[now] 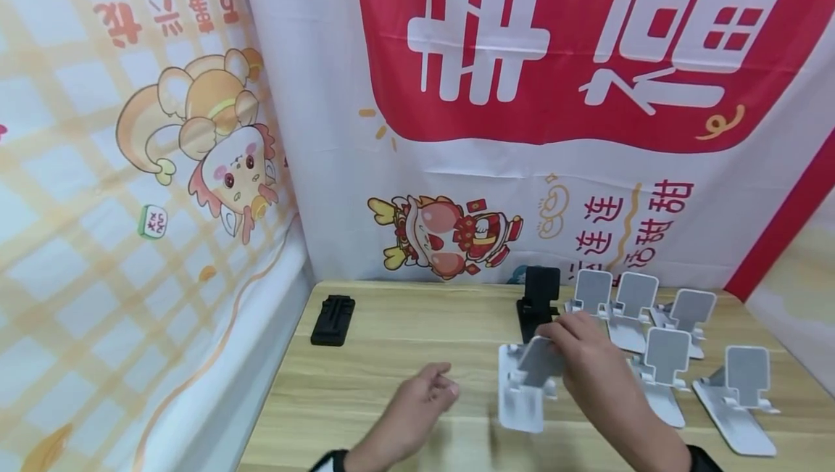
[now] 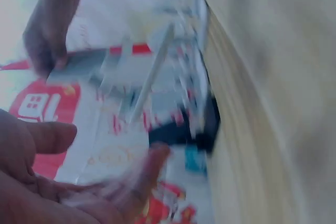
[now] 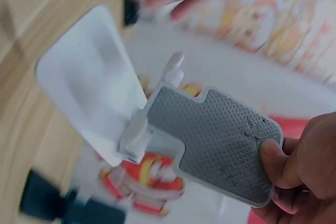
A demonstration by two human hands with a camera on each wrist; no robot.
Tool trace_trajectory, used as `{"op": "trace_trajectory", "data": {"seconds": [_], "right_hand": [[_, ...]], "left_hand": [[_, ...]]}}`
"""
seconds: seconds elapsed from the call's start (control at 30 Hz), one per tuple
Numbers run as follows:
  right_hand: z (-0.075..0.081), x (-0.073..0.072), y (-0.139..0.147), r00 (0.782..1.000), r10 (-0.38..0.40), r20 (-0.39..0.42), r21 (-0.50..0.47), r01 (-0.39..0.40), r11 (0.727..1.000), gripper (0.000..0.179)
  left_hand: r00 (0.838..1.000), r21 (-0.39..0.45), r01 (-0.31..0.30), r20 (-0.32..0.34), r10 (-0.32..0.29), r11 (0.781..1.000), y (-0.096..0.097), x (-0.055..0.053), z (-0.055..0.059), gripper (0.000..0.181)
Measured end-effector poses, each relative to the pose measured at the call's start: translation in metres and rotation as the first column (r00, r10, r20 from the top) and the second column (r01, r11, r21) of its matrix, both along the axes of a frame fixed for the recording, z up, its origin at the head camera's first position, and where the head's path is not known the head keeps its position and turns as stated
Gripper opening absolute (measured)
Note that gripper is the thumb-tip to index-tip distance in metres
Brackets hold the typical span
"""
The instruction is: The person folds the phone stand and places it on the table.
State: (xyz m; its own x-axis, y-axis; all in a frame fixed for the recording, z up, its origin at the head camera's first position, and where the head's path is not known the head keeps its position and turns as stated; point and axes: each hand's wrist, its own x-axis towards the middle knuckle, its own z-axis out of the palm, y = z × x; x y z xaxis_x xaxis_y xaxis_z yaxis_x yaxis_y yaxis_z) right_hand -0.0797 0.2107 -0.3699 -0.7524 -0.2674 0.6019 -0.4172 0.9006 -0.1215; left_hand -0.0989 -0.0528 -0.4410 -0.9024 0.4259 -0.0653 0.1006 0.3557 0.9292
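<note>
One thumb and the fingers of the right hand [image 1: 580, 347] pinch a white stand [image 1: 522, 403] by its gray plate [image 1: 541, 365], above the table [image 1: 398, 327] at five o'clock. At six, the left hand [image 1: 417, 401] angles toward one o'clock, fingers loosely extended.

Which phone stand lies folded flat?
The black stand alone at far left; the other black stand and every white stand have raised plates.

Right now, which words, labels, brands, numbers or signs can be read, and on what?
"幸福": red panel of back cloth, sideways.
"连连": same cloth, lower, sideways.
"甜甜": beside it.
Neighbouring characters: partly hidden, unclear.
Left cloth: upside-down writing unclear; marks on printed tile too small.
Held stand, other stands: no readable text.
</note>
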Motion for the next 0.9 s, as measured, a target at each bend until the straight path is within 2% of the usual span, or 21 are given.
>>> {"op": "trace_trajectory", "data": {"seconds": [0.07,0.17,0.23,0.3,0.33,0.4,0.47,0.57,0.63,0.73,0.8,0.9], "right_hand": [[0.008,0.008,-0.014,0.998,0.006,0.059,0.006,-0.007,1.0,0.042],[0.016,0.018,-0.03,0.988,0.042,0.151,-0.01,-0.041,0.999,0.042],[0.019,0.022,-0.039,0.978,0.072,0.197,-0.024,-0.068,0.997,0.041],[0.022,0.025,-0.044,0.972,0.096,0.216,-0.04,-0.09,0.995,0.04],[0.022,0.025,-0.047,0.97,0.106,0.22,-0.048,-0.097,0.994,0.04],[0.022,0.025,-0.05,0.968,0.115,0.224,-0.059,-0.104,0.993,0.039],[0.022,0.024,-0.051,0.966,0.125,0.227,-0.089,-0.108,0.99,0.04],[0.019,0.021,-0.051,0.959,0.162,0.232,-0.193,-0.118,0.974,0.036],[0.016,0.018,-0.049,0.95,0.19,0.249,-0.288,-0.115,0.951,0.036],[0.011,0.012,-0.044,0.912,0.263,0.316,-0.435,-0.107,0.894,0.044],[0.007,0.01,-0.041,0.864,0.324,0.386,-0.511,-0.093,0.854,0.052],[0.002,0.008,-0.038,0.788,0.419,0.452,-0.606,-0.074,0.792,0.05]], "left_hand": [[0.995,0.059,0.008,0.099,-0.014,0.998,0.007,0.011,-0.004,0.067],[0.965,0.179,0.013,0.257,-0.059,0.984,0.014,0.018,-0.009,0.057],[0.948,0.227,0.006,0.308,-0.078,0.974,0.016,0.02,-0.012,0.046],[0.937,0.264,-0.007,0.338,-0.085,0.965,0.018,0.02,-0.014,0.037],[0.937,0.272,-0.013,0.34,-0.084,0.962,0.018,0.021,-0.014,0.035],[0.936,0.291,-0.025,0.342,-0.079,0.956,0.019,0.021,-0.014,0.034],[0.927,0.308,-0.042,0.366,-0.078,0.951,0.019,0.02,-0.014,0.034],[0.916,0.339,-0.063,0.392,-0.08,0.939,0.02,0.021,-0.014,0.034],[0.913,0.373,-0.075,0.399,-0.087,0.925,0.021,0.021,-0.014,0.034],[0.905,0.424,-0.091,0.412,-0.102,0.901,0.022,0.021,-0.01,0.035],[0.901,0.444,-0.099,0.421,-0.11,0.891,0.023,0.022,-0.007,0.036],[0.894,0.447,-0.11,0.434,-0.108,0.888,0.023,0.022,-0.001,0.036]]}}
